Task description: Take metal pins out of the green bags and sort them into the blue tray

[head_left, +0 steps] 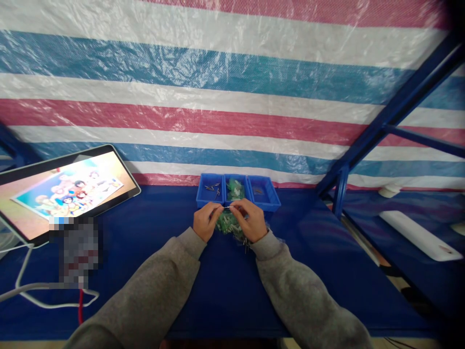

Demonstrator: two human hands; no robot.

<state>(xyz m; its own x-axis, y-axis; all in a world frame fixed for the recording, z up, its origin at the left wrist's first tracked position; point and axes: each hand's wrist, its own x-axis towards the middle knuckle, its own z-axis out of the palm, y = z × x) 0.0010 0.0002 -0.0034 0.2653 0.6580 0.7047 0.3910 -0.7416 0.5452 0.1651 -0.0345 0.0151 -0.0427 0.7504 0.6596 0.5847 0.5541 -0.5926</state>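
Fingertips of my left hand (pixel 205 221) and my right hand (pixel 252 222) almost meet in front of the bins. Between them they pinch a small, thin, silvery rod-like piece (pixel 226 208), too small to name exactly. Both hands are closed, thumbs against fingers. Beneath and between them lies a pile of small green and clear pieces (pixel 227 223) with thin metal bits, partly hidden by my right hand. Just beyond stand three blue bins: the left bin (pixel 205 196) with several metal pins, the middle bin (pixel 225 180) with green pieces, and the right bin (pixel 268 200) with a few small dark pieces.
A tablet (pixel 105 207) showing a cartoon picture leans at the left, with a blurred-out object (pixel 80 252) and cables (pixel 39 304) below it. Striped plastic sheeting (pixel 232 116) hangs behind the blue table (pixel 232 295). A blue metal frame (pixel 339 189) and a white long object (pixel 417 235) are on the right.
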